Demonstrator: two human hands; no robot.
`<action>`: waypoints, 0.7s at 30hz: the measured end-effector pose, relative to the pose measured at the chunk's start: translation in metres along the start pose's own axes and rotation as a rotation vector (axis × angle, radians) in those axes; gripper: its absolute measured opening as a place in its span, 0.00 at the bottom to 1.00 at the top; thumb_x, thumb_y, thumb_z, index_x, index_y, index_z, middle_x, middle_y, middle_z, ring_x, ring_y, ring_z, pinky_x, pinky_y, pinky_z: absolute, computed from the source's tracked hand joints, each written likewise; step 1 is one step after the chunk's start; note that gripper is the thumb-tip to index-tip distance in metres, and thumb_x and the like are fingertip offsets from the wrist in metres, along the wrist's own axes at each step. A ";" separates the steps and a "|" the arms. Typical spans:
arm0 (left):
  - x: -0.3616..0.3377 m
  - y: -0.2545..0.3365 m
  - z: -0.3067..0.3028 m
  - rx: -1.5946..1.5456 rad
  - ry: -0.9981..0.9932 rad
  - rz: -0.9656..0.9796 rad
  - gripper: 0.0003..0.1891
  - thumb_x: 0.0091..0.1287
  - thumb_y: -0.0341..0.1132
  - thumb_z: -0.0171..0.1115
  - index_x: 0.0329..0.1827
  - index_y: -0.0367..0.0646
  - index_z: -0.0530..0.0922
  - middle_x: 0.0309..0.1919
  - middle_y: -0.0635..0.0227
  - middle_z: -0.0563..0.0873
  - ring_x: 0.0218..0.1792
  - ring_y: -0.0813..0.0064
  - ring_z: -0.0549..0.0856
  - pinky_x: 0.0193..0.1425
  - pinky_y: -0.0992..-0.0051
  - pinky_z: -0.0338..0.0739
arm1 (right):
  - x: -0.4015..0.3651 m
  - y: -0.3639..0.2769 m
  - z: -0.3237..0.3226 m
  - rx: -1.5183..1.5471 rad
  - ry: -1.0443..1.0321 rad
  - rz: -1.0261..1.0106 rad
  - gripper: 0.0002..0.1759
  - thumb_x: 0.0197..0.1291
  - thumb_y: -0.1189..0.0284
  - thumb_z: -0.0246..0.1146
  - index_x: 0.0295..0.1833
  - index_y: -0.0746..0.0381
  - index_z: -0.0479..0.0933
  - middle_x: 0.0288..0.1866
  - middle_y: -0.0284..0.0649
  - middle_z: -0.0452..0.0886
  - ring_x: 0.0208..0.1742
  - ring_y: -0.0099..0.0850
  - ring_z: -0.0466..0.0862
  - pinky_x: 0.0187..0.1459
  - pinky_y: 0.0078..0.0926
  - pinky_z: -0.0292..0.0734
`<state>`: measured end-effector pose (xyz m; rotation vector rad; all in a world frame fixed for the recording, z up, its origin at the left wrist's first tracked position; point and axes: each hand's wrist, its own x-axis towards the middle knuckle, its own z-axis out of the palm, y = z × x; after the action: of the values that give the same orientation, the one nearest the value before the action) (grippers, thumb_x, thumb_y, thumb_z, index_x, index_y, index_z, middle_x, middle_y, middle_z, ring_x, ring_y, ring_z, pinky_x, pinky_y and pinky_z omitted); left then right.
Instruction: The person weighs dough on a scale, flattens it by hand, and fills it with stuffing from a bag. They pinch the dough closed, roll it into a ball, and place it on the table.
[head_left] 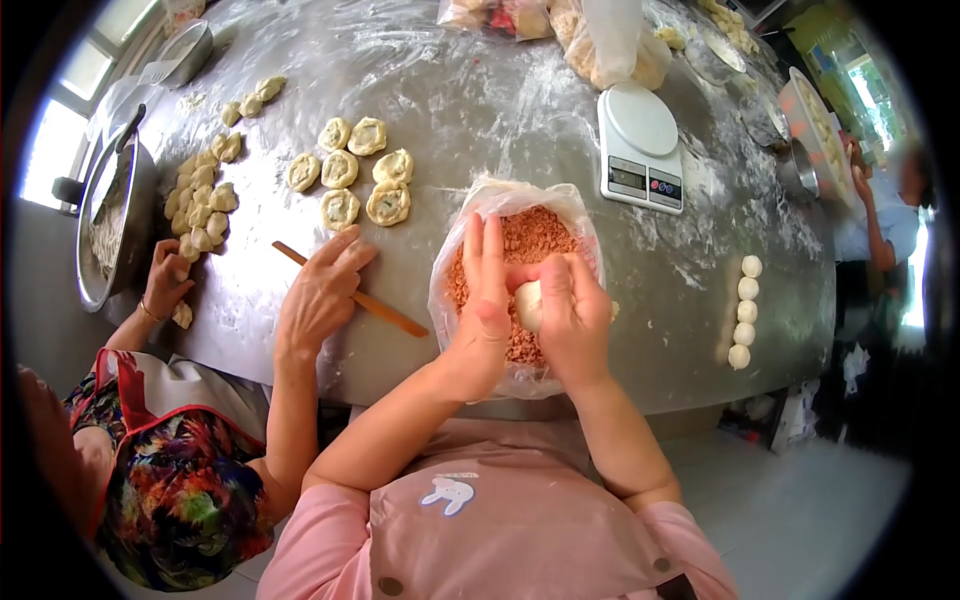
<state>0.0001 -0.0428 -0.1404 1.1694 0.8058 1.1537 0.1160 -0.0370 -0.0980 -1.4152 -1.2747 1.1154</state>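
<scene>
My right hand is closed around a pale dough ball, with its thumb and fingers bent over it. Beside it, my left hand has its fingers stretched upward, and its thumb reaches across to the dough. Both hands are above a clear plastic bag opened wide. Reddish-brown crumbly filling lies inside the bag. Part of the dough is hidden behind my right fingers. A small pale piece shows just right of that hand.
A co-worker's hand rests near a wooden stick on the left; their other hand touches dough pieces. Flattened dough rounds, a white scale, a row of dough balls and a metal bowl surround me.
</scene>
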 end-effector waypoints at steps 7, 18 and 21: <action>-0.007 0.018 -0.003 -0.318 -0.231 -0.178 0.59 0.62 0.48 0.71 0.79 0.33 0.33 0.76 0.51 0.54 0.76 0.60 0.57 0.77 0.64 0.52 | 0.002 0.015 -0.013 -0.489 -0.004 -0.423 0.46 0.61 0.49 0.66 0.74 0.68 0.58 0.79 0.57 0.51 0.80 0.57 0.48 0.75 0.57 0.41; -0.014 0.026 0.009 0.346 -0.292 0.074 0.41 0.48 0.26 0.65 0.70 0.31 0.61 0.65 0.46 0.66 0.67 0.48 0.66 0.71 0.59 0.63 | 0.017 0.014 0.000 -0.455 -0.183 -0.280 0.43 0.68 0.43 0.53 0.72 0.70 0.59 0.77 0.66 0.52 0.80 0.61 0.45 0.75 0.60 0.39; -0.020 0.024 0.010 0.493 -0.318 0.061 0.39 0.45 0.24 0.63 0.66 0.31 0.64 0.60 0.43 0.69 0.63 0.43 0.69 0.68 0.58 0.66 | 0.003 0.008 0.007 -0.378 -0.198 -0.450 0.41 0.70 0.45 0.52 0.71 0.70 0.60 0.76 0.65 0.55 0.80 0.59 0.48 0.75 0.55 0.41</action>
<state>-0.0018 -0.0651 -0.1166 1.7449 0.8333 0.8034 0.1105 -0.0341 -0.1073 -1.2068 -1.9111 0.7433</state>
